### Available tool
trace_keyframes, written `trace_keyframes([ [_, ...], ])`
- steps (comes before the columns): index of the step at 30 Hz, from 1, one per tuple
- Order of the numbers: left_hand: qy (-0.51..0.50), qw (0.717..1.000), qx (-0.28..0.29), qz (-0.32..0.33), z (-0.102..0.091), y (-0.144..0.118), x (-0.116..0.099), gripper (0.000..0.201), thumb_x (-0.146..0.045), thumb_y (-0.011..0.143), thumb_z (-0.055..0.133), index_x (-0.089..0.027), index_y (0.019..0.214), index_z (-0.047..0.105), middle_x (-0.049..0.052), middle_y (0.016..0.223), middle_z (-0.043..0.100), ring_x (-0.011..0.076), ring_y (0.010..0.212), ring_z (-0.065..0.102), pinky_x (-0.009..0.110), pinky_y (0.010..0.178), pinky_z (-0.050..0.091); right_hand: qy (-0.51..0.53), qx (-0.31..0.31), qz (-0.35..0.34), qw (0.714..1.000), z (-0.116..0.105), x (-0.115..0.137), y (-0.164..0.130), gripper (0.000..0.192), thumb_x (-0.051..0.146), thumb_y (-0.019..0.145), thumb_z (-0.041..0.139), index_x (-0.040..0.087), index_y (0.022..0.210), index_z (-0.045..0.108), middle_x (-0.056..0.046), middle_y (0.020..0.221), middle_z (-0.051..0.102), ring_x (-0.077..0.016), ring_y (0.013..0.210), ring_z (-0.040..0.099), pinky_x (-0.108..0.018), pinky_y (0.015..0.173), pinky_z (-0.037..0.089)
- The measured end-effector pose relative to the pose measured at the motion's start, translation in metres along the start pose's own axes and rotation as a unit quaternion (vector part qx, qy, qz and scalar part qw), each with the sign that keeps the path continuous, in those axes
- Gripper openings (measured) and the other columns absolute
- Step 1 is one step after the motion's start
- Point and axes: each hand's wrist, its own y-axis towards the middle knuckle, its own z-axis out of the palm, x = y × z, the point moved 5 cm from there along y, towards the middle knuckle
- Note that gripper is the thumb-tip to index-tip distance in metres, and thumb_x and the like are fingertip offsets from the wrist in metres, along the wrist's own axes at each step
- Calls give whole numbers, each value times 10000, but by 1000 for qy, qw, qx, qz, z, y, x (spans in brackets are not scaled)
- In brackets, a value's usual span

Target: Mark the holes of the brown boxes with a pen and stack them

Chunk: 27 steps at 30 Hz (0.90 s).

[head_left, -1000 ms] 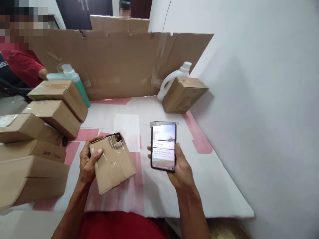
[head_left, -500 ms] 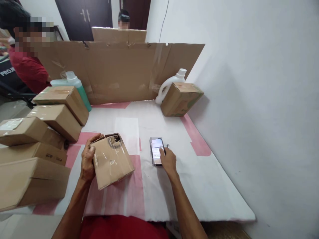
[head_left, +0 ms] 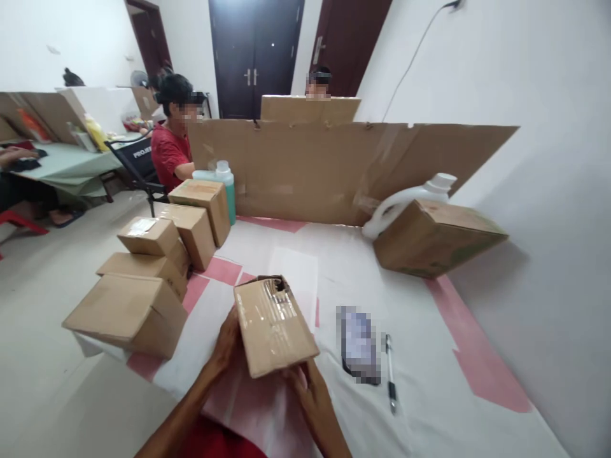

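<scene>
A small cardboard box (head_left: 274,331) with clear tape and a torn hole at its far top edge is held tilted above the cloth. My left hand (head_left: 229,337) grips its left side, the fingers partly hidden behind it. At the lower right corner, my right hand (head_left: 305,388) is closed on the same box, fingertips under its near edge. To the right of the box a phone (head_left: 359,346), blurred by pixels, lies on the table. Beside the phone rests a pen (head_left: 390,375) with a dark grip.
Several cardboard boxes (head_left: 124,308) line the table's left edge, with a green-liquid bottle (head_left: 229,191) behind them. A cardboard partition (head_left: 305,172) spans the back. At right, a larger box (head_left: 439,238) leans near a white jug (head_left: 389,213). A person in red (head_left: 167,152) sits beyond.
My right hand has left the phone and now holds the box together with my left hand. The view has swung left, and the pen lies uncovered beside the phone.
</scene>
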Motion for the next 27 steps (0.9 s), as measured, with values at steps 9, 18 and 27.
trace_keyframes([
  [9, 150, 988, -26, -18, -55, -59, -52, 653, -661, 981, 475, -242, 1470, 581, 105, 1069, 712, 308, 1063, 669, 479, 1034, 482, 5, -57, 22, 998, 0, 66, 54, 829, 698, 884, 655, 280, 1573, 461, -95, 1632, 461, -310, 1512, 397, -477, 1256, 258],
  [18, 186, 964, -179, 57, -87, -18, -92, 700, -697, 1000, 396, -230, 1507, 514, 136, 1472, 573, 315, 1446, 455, 451, 1215, 333, 44, 249, 91, 963, 106, 115, 162, 935, 889, 905, 276, 94, 1089, 733, -61, 593, 691, -176, 477, 635, -275, 490, 533],
  [27, 376, 872, -298, 100, -61, -32, -91, 894, -636, 961, 525, -215, 1669, 179, 213, 1589, 324, 394, 1377, 487, 627, 1161, 389, 37, 251, 135, 958, 151, 98, 202, 954, 879, 917, 210, 106, 1356, 556, -68, 703, 671, -216, 545, 704, -313, 480, 586],
])
